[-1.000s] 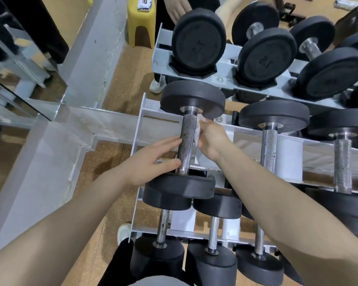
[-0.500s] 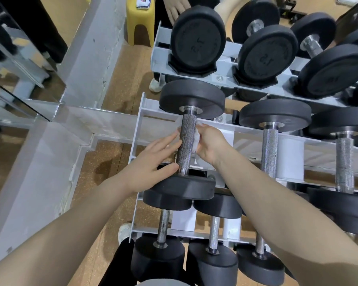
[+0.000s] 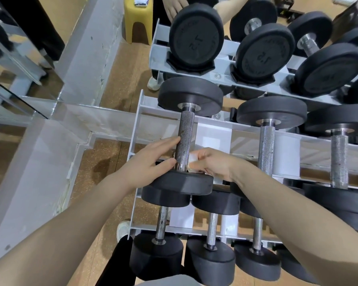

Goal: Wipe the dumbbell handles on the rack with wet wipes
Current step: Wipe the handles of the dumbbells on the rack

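The right hand (image 3: 213, 164) pinches a folded white wet wipe (image 3: 191, 159) against the near end of a knurled steel handle (image 3: 185, 139), fingers curled around the cloth so it wraps the bar's right side just above the near weight (image 3: 182, 184); holding it this way looks meant to press the damp face firmly onto the metal. Directly across the bar, the left hand (image 3: 147, 162) lies with straight fingers, the fingertips (image 3: 177, 139) touching the handle's left side and the thumb low by the collar, gripping nothing; it seems placed there to brace the dumbbell and keep it from rolling in its cradle under the wiping pressure. The handle runs away from the grip toward the far weight (image 3: 190, 93), and most of its length beyond the wipe stands bare. To the right of the grip, well apart, two more handles (image 3: 267, 149) lie parallel on the same shelf of the white rack (image 3: 136, 124), neither touched by a hand. Below the grip sits a lower shelf of smaller dumbbells (image 3: 211, 259); beyond it, an upper shelf carries larger ones (image 3: 196, 38). Farther off stand a yellow stool (image 3: 139, 21) and another person's hand (image 3: 174, 7). Most of the rack's handles probably await wiping.
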A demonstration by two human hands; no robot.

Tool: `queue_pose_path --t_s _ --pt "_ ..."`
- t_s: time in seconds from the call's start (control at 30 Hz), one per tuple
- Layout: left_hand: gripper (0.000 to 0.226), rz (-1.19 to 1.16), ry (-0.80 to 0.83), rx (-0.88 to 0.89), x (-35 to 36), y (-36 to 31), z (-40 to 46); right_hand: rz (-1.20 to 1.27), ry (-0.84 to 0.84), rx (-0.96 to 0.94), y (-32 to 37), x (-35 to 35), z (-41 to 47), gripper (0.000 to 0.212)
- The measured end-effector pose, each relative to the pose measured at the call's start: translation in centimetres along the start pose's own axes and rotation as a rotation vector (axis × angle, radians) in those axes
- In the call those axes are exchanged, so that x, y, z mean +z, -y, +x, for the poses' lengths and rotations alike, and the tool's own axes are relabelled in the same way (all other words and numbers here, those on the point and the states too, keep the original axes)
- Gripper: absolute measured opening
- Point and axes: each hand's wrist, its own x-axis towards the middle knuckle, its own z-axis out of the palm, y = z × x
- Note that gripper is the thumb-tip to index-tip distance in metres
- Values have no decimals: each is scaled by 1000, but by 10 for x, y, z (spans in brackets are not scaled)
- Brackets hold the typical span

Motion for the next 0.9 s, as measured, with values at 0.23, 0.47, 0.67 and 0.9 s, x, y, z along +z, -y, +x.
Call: queue_pose_path --t_s 0.23,0.47,0.67,0.9 --pt "59 -8 -29 -2 1 2 -1 729 -252 -140 32 2 29 26" --pt "59 -3 -46 -43 1 -2 -3 151 -185 30 12 7 -1 31" --pt "79 -13 -17 -80 -2 -2 -3 -462 -712 -206 28 5 0 18" --pt "73 25 24 -91 -6 3 -10 -1112 -691 -811 56 9 -1 53"
